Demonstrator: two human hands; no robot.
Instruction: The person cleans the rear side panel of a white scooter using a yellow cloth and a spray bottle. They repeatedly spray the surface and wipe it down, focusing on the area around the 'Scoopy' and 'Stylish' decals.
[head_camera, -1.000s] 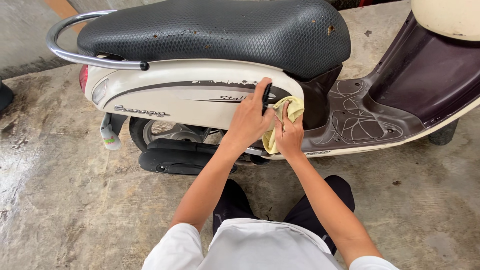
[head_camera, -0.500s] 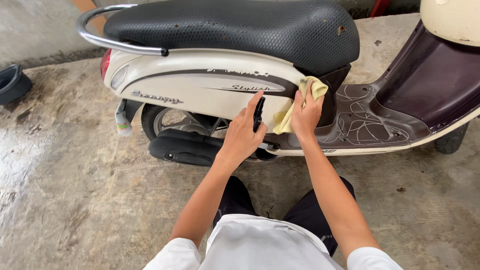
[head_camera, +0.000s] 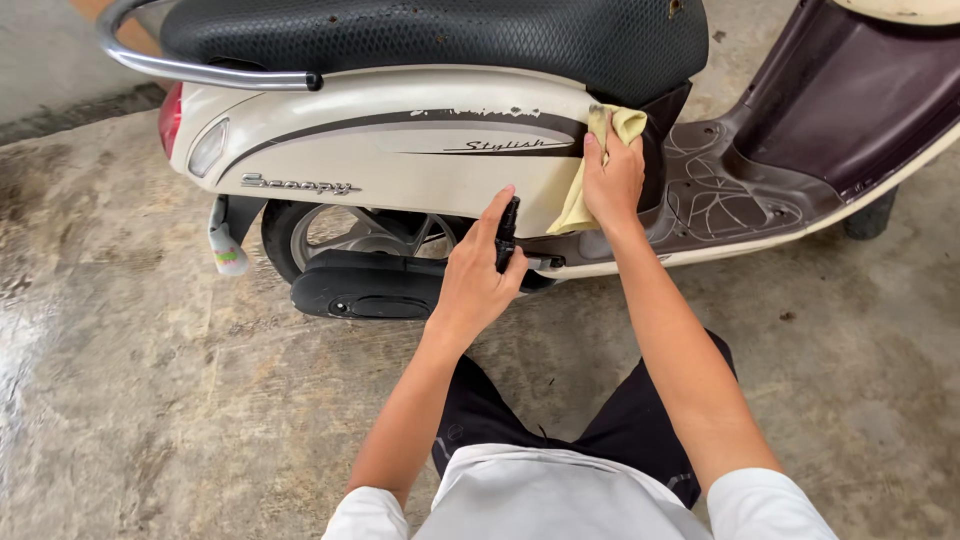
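pressing a yellow cloth (head_camera: 600, 165) against the scooter's cream side panel (head_camera: 400, 160), my right hand (head_camera: 612, 180) sits a little right of the frame's centre and in its upper half, fingers spread flat over the folded fabric so the cloth is pinned between my palm and the bodywork. the cloth's top edge pokes out above my fingertips, just under the black seat (head_camera: 440, 35), and a loose corner hangs down below my palm toward the lower trim.

my left hand (head_camera: 480, 275) is lower, near the middle of the frame, curled around a small black bottle (head_camera: 508, 235) with my forefinger laid along its top; the bottle stands upright and close to the panel's lower edge. i cannot tell whether its tip touches the panel.

outward from there: the panel carries a dark brown stripe (head_camera: 400, 125) sweeping from the tail toward my right hand. below the panel, left of my left hand, are the rear wheel (head_camera: 350, 230) and the black engine cover (head_camera: 365, 285). a red tail light (head_camera: 171, 118) and a chrome grab rail (head_camera: 200, 70) sit at the upper left of the frame. to the right of my right hand lies the brown footboard (head_camera: 720, 195), patterned with curling lines. all around is stained, wet-looking concrete floor (head_camera: 150, 400), and at the bottom of the frame i see my dark shorts (head_camera: 620, 430) and white shirt (head_camera: 540, 500).
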